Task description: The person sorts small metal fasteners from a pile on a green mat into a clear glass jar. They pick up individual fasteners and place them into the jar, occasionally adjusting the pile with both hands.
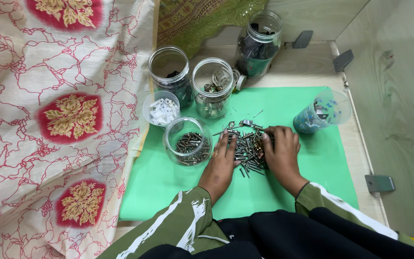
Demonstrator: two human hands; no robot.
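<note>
We keep both hands flat on the pile of screws in the middle of the green mat. The left hand rests palm down at the left edge of the pile, fingers spread and extended, holding nothing. The right hand covers the right side of the pile with its fingers curled inward; we cannot tell whether it has a screw pinched.

Judging from this layout, we should work with fingertips rather than palms, drawing out one piece at a time while the left hand stops the pile from spreading.

Just left of the left hand stands an open jar of screws. Farther away stand a small cup of white parts, a jar of metal rings and two jars of dark parts. A tipped cup lies to the far right.
</note>
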